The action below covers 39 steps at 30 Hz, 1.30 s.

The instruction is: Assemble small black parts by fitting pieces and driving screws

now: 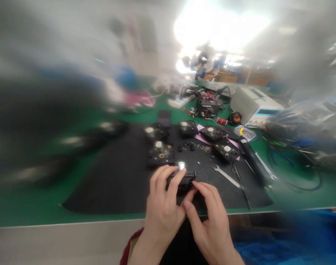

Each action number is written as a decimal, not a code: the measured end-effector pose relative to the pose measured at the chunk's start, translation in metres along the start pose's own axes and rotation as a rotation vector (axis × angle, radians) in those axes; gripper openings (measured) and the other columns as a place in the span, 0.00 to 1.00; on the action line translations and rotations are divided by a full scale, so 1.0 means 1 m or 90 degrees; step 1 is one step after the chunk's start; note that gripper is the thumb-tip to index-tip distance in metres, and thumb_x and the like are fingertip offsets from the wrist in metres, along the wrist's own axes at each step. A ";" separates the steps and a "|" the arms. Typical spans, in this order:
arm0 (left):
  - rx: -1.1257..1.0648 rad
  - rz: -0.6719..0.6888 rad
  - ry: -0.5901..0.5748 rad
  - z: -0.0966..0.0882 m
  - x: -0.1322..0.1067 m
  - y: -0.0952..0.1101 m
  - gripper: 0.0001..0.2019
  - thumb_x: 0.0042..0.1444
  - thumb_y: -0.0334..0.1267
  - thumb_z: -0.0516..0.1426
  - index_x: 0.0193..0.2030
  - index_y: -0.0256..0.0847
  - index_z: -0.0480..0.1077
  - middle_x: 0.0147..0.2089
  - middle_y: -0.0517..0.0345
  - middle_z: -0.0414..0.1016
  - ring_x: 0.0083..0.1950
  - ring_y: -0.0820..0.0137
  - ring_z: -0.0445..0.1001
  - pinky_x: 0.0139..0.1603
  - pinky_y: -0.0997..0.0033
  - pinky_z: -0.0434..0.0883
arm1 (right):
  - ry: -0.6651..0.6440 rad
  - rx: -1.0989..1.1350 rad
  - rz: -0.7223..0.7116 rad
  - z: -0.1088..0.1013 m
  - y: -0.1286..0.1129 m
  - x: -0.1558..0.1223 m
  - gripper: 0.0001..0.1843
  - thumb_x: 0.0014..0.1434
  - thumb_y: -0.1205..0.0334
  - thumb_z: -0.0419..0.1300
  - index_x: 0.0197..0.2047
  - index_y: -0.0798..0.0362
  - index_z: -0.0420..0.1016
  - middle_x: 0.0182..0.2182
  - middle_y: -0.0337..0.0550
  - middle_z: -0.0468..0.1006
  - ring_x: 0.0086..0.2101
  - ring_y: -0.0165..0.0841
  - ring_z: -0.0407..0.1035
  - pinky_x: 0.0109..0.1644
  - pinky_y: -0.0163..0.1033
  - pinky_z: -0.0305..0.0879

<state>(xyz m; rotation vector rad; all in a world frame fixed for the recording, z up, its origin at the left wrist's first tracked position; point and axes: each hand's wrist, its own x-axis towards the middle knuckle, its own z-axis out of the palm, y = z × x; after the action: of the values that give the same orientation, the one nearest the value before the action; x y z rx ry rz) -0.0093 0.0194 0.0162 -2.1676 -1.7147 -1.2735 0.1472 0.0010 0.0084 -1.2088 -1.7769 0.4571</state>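
My left hand (166,198) grips a black plastic unit (186,180) from above and behind, near the mat's front edge. A white block (181,165) sticks up from the unit's far side. At the unit's right end is my right hand (209,213), its index fingertip against the corner and its thumb close to my left thumb. Its fingers are drawn together; anything small between them is hidden. Just beyond lies a similar black unit (160,156) with a white block and brass-coloured rings. An open-end wrench (227,176) rests to the right.
On the black mat (107,184) lie several more black units, small screws (205,148) and a hex key (242,186). A power screwdriver (253,160) lies at right. Behind stand a black control box (208,106) and a beige instrument (256,105). Cables run along the right.
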 end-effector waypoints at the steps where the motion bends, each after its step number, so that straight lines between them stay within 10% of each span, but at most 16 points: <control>1: 0.000 -0.004 0.010 0.001 0.000 0.001 0.24 0.67 0.35 0.67 0.67 0.44 0.69 0.65 0.45 0.70 0.71 0.50 0.67 0.72 0.46 0.71 | 0.000 0.000 0.010 0.000 0.000 0.000 0.21 0.72 0.61 0.62 0.66 0.47 0.69 0.59 0.49 0.75 0.60 0.39 0.70 0.65 0.48 0.72; 39: 0.030 0.003 -0.011 -0.003 0.006 0.002 0.22 0.68 0.38 0.66 0.66 0.42 0.70 0.63 0.44 0.72 0.66 0.50 0.69 0.69 0.47 0.71 | -0.015 0.107 0.086 -0.006 -0.001 -0.001 0.19 0.71 0.60 0.64 0.63 0.45 0.70 0.56 0.44 0.77 0.56 0.35 0.73 0.62 0.45 0.72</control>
<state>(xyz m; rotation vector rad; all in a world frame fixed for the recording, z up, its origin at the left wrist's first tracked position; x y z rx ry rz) -0.0092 0.0215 0.0225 -2.1617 -1.7275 -1.2030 0.1522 -0.0010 0.0119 -1.2121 -1.6476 0.6877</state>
